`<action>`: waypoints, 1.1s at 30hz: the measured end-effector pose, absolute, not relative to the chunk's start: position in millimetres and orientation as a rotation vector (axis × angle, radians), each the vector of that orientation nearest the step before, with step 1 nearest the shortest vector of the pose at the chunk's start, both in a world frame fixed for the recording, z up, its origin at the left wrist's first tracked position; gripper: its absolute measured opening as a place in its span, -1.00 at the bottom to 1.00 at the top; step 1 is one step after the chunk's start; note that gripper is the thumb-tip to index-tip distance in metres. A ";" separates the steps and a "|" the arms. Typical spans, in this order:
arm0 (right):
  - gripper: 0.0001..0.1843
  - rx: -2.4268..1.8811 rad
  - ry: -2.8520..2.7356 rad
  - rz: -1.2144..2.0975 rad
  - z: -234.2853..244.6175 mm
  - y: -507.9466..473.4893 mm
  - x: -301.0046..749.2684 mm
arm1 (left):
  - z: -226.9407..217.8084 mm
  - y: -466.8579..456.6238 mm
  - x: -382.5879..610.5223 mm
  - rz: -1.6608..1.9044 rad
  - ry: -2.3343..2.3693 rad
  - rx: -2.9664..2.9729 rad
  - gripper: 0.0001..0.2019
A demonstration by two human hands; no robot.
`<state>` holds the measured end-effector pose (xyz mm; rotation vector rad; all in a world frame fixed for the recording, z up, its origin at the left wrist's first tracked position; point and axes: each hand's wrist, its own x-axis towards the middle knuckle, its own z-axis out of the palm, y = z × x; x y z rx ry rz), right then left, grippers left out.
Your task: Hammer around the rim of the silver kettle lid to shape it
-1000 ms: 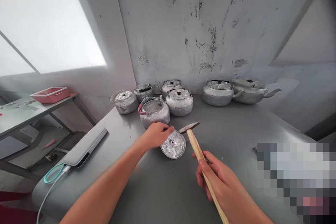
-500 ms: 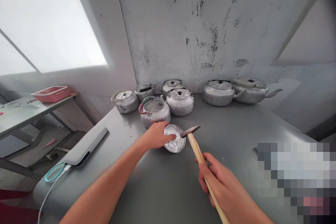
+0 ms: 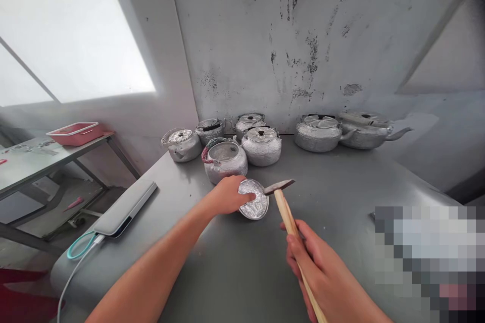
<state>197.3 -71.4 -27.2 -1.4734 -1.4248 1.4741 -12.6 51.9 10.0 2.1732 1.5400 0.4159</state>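
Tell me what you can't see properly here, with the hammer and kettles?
All in the head view:
- Table: a blurred patch hides its right corner.
- Hammer: handle end runs off the bottom edge, past the right hand.
- Lid: left rim covered by the left hand.
- Back kettle: lower half behind the front kettle.
- Bits on the side table: too small.

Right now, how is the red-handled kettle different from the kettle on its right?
The red-handled kettle is open; the lidded kettle wears a lid with a dark knob. The red-handled kettle stands nearer the left hand; the lidded kettle sits farther back. Both are silvery, dimpled metal.
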 end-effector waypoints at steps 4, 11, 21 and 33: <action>-0.65 -1.460 -1.415 1.477 -22.7 -73.9 196.2 | 9.8 51.8 -12.8 0.395 1.555 2.164 -0.69; -0.69 -1.484 -1.324 1.534 -10.2 -71.4 195.9 | 12.7 49.0 -12.1 0.371 1.576 2.149 -0.73; -0.69 -1.430 -1.283 1.595 -13.8 -70.7 194.4 | 15.0 47.3 -11.0 0.356 1.582 2.132 -0.74; -0.59 -1.492 -1.217 1.588 -4.9 -68.7 190.3 | 9.4 51.6 -14.2 0.310 1.603 2.085 -0.57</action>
